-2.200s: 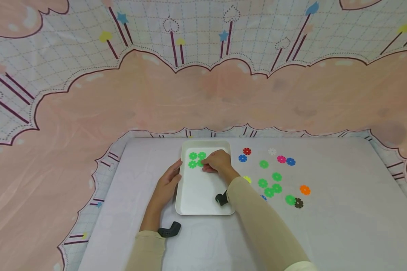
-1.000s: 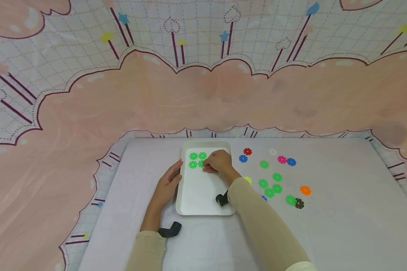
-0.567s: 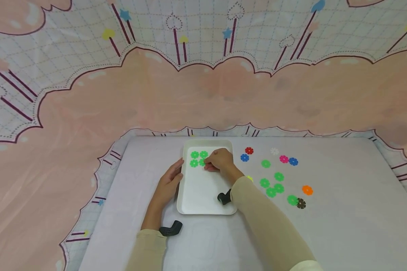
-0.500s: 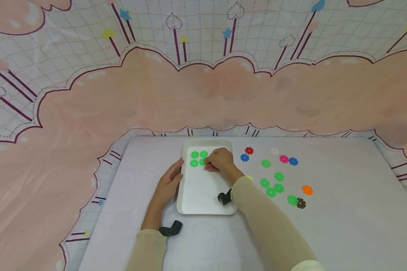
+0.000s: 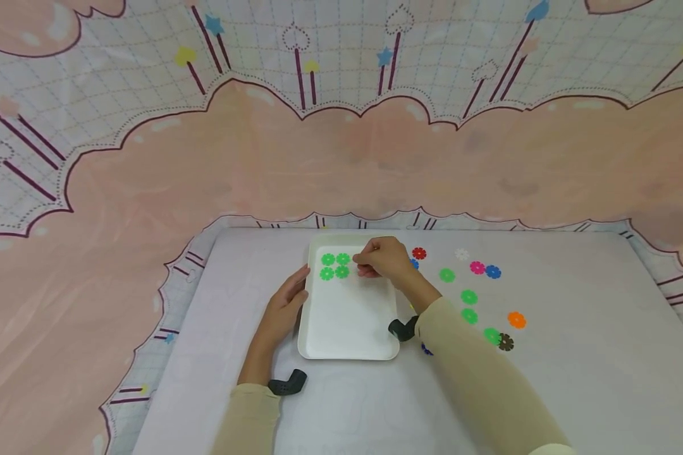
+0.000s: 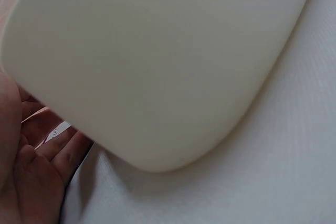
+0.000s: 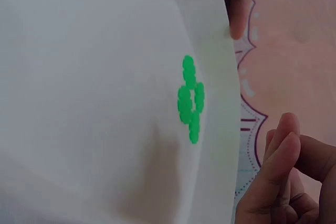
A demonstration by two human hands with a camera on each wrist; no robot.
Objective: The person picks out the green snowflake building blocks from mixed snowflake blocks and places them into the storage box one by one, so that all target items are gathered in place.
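A white tray [image 5: 347,322] holds several green notched discs [image 5: 342,272] grouped at its upper left. The fingers of my left hand [image 5: 281,313] lie along the tray's left rim, touching its outside; the left wrist view shows that hand [image 6: 39,182] beside the pale tray [image 6: 157,77]. Over the tray's upper right part, just right of the discs, is my right hand [image 5: 387,259]. In the right wrist view, this hand [image 7: 289,182] has thumb and forefinger tips together with nothing visible between them, and the green discs [image 7: 185,103] lie flat near the rim.
Right of the tray, loose discs lie on the white table [image 5: 592,366]: green ones [image 5: 469,297], a red one [image 5: 418,253], a pink one [image 5: 477,267], an orange one [image 5: 516,320] and a dark one [image 5: 506,342], among others. The right forearm covers part of that area.
My right hand has moved right and slightly up from the lower right green disc in the tray, which now shows fully. The left hand keeps its place at the rim.
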